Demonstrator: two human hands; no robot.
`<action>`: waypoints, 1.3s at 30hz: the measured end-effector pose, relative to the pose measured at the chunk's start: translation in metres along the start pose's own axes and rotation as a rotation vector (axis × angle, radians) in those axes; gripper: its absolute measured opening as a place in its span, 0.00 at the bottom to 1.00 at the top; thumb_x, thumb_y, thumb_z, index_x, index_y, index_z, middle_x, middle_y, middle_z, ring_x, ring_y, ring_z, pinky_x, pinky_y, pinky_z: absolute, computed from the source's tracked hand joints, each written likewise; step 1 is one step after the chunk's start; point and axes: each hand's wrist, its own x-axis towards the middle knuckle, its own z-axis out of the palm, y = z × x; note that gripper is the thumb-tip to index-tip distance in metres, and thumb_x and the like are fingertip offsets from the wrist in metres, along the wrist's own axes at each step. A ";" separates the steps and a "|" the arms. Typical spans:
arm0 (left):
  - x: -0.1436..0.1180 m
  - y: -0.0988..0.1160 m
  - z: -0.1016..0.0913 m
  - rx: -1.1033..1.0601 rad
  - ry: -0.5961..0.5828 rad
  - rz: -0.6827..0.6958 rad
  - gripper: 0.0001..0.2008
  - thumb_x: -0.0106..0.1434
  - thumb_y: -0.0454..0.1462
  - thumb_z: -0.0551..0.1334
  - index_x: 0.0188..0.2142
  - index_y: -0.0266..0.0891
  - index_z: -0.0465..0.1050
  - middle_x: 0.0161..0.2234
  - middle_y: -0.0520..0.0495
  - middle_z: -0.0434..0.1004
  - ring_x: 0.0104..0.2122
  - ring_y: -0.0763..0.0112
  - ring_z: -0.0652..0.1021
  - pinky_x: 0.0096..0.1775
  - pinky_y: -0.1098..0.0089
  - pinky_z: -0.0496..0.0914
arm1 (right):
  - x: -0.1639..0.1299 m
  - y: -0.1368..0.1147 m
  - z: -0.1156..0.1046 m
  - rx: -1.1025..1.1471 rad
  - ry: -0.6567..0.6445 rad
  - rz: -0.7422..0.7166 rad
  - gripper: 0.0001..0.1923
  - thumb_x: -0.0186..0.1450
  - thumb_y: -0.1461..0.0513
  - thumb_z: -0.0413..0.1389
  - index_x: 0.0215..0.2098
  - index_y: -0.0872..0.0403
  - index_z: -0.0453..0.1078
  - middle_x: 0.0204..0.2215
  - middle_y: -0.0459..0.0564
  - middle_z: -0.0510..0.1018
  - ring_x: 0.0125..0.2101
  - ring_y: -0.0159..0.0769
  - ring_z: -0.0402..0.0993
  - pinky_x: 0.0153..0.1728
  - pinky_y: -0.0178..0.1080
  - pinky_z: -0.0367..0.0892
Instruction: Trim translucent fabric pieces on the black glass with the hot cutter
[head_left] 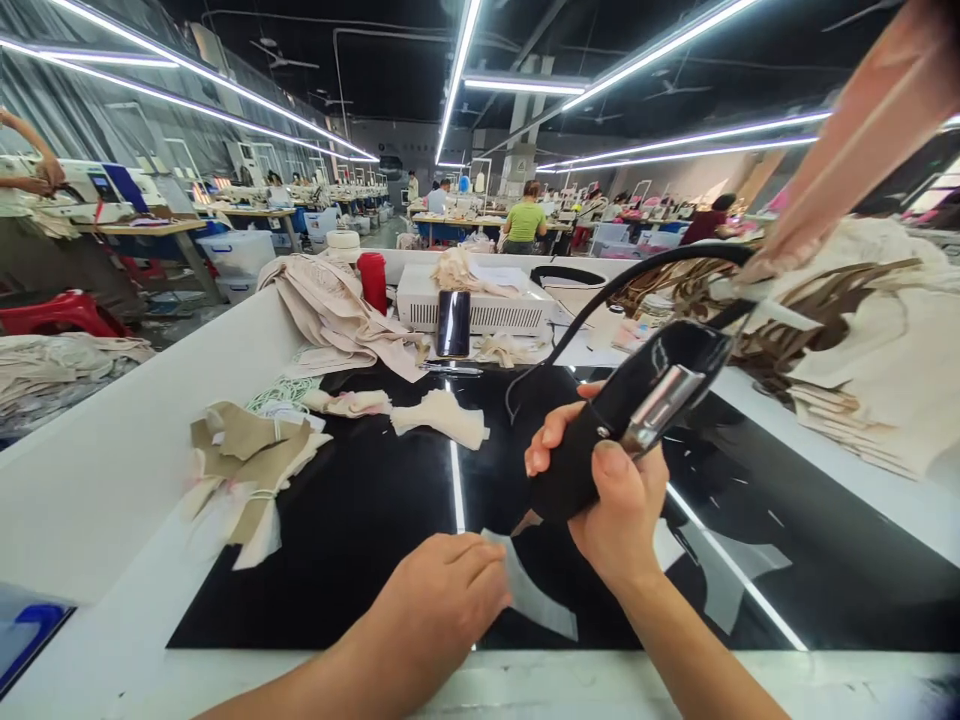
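The head view shows a shiny black work table (360, 520) in a big sewing hall. The right hand (619, 510) is wrapped tight around the black handle of a small iron (637, 410), with the thumb on top. The iron is lifted off the table and tilted, its nose pointing up and to the right. A black cord (637, 275) loops from it toward the back.

The left hand (442, 595) lies low on the table. Its fingers are bent and pinch the edge of a thin pale fabric piece (529, 590), which lies flat on the black top, just under the iron.

I think the step is holding the piece flat, ready for pressing. The next move would need the iron to come down flat on the piece, and the left fingers must stay clear of the hot part.

To the left lies a heap of tan and cream fabric scraps (244, 465). A red bottle (373, 280) and a white box machine (480, 300) stand at the back.
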 end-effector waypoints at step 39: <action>0.002 0.000 -0.002 0.031 0.023 0.031 0.11 0.76 0.33 0.51 0.39 0.34 0.70 0.41 0.46 0.81 0.44 0.65 0.82 0.45 0.64 0.79 | -0.009 0.018 0.007 0.060 0.017 -0.020 0.20 0.64 0.53 0.64 0.51 0.46 0.66 0.30 0.41 0.75 0.25 0.32 0.72 0.25 0.38 0.70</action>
